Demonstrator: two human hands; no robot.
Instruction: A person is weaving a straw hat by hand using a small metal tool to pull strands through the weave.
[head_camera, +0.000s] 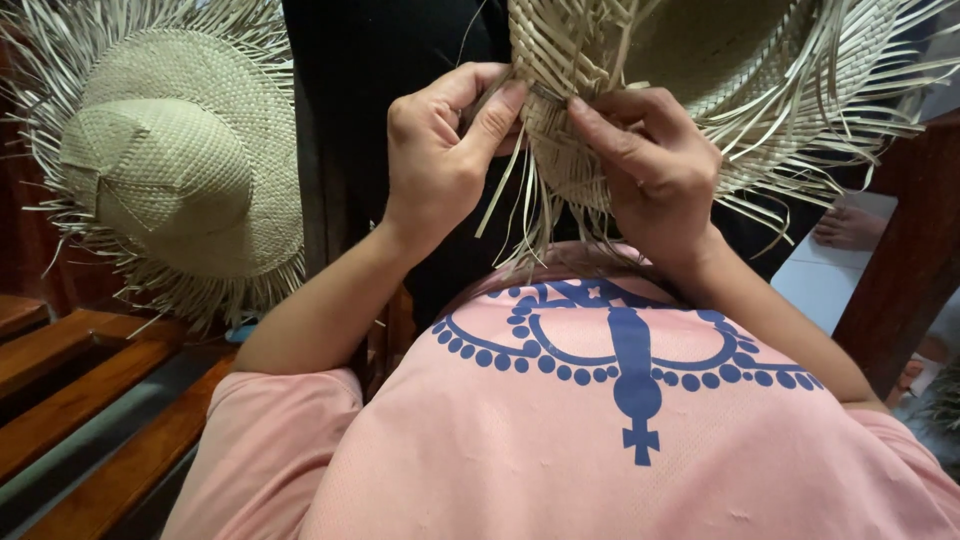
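Straw hat brim (600, 60) half-woven, held up at chest height, left hand (440, 150) pinching loose strands against brim edge, right hand (650, 170) fingers (600, 125) pressed on same edge, finished straw hat (170, 160) well apart on wooden bench (70, 380), pink shirt (600, 440) below.

Both hands' fingers (500, 105) on unfinished straw hat (640, 50); finished hat (170, 150) alongside.

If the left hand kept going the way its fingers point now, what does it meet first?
The left hand points up and right, its fingertips already on the edge of the woven straw hat under work. Straight on, it meets that weave first, then likely the right hand; depth is unclear.
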